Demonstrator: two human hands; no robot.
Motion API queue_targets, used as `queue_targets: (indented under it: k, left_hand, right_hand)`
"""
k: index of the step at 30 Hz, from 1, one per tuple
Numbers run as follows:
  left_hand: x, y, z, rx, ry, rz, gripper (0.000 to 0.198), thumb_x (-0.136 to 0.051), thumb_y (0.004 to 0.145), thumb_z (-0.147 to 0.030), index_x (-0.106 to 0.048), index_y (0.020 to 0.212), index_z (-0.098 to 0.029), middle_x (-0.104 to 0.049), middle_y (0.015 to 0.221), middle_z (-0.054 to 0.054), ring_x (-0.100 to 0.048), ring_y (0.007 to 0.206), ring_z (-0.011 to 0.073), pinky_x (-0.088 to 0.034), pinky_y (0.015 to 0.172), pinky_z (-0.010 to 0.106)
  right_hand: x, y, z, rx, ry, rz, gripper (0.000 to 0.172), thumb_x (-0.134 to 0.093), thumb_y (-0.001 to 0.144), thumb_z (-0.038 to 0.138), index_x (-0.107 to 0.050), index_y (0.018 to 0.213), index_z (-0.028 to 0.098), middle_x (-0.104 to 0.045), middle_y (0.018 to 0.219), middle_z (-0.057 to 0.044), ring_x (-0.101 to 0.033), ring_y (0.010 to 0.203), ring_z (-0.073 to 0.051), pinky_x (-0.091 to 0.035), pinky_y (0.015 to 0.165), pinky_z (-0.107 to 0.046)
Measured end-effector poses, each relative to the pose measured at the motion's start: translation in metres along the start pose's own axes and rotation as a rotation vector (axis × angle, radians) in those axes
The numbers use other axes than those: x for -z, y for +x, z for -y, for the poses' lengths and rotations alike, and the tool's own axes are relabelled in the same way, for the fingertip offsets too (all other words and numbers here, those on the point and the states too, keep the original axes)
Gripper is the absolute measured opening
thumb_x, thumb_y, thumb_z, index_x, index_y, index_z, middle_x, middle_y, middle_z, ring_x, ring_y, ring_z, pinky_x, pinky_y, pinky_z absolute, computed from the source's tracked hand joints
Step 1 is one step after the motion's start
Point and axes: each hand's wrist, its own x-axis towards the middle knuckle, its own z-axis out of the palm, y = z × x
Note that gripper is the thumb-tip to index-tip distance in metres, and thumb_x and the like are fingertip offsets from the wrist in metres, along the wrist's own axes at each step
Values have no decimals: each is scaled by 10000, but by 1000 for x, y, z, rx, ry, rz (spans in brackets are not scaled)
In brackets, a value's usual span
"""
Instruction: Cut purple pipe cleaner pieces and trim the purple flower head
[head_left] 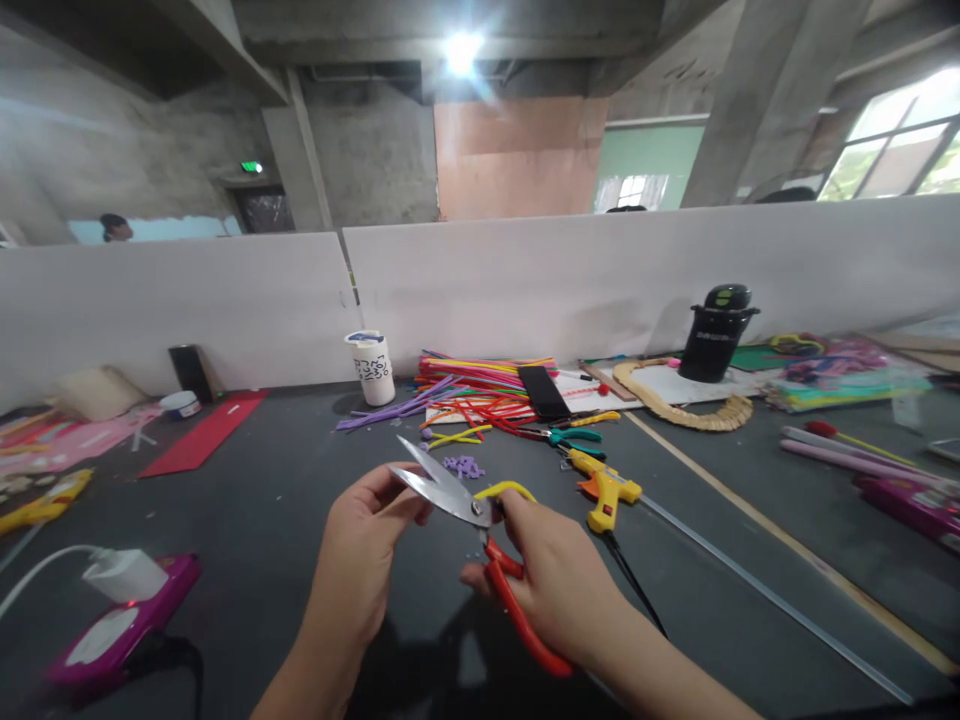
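Note:
My right hand point(559, 575) is closed around a pair of scissors point(450, 498) with red handles. The metal blades stand apart and point up and left. A yellow fuzzy stem point(504, 488) arcs over the scissors' pivot beside my right fingers; whether that hand grips it too is unclear. With fingertips pressed together, my left hand point(356, 555) is just left of the blades, and what it pinches is hidden. Beyond the blades lies a small pile of purple pieces point(463, 467) on the dark table point(285, 580).
A yellow glue gun point(606, 488) and green-handled pliers point(574, 437) lie to the right. Behind are bundled coloured stems point(480, 375), a black phone point(544, 391), a white cup point(370, 368) and a black container point(716, 340). A purple power strip point(169, 610) sits at left.

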Motion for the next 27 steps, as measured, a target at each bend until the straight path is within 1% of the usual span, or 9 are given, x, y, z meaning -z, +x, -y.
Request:
queue_targets:
  k: [4, 10, 19, 27]
  left_hand:
    - [-1, -4, -2, -48, 50, -3, 48, -637, 660, -184, -638, 703, -163, -563, 571, -47, -443, 537, 64, -348, 528, 169]
    - [-2, -5, -2, -34, 20, -31, 65, -646, 648, -181, -634, 712, -176, -582, 594, -50, -463, 553, 70, -361, 538, 174]
    - [2, -4, 0, -62, 65, 16, 58, -646, 667, -209, -641, 721, -190, -565, 609, -51, -449, 575, 76, -363, 551, 181]
    - [1, -4, -1, -64, 82, 35, 78, -612, 680, -159, -645, 739, -197, -573, 642, -44, -442, 603, 85, -364, 570, 185]
  right_hand:
    - [-1, -1, -2, 5, -61, -37, 437, -525, 694, 597, -480, 859, 195, -605, 786, -43, -558, 701, -206, -333, 565, -257]
    - [-2, 0, -3, 43, -113, -62, 440, -493, 708, 620, -461, 820, 196, -607, 747, -41, -566, 668, -209, -332, 547, -256]
    - [-2, 0, -3, 62, -144, -69, 444, -462, 725, 626, -459, 813, 190, -602, 705, -35, -568, 631, -209, -326, 518, -254]
    - [-4, 1, -4, 79, -168, -79, 442, -443, 736, 628, -460, 793, 190, -604, 675, -36, -570, 603, -198, -308, 504, -241]
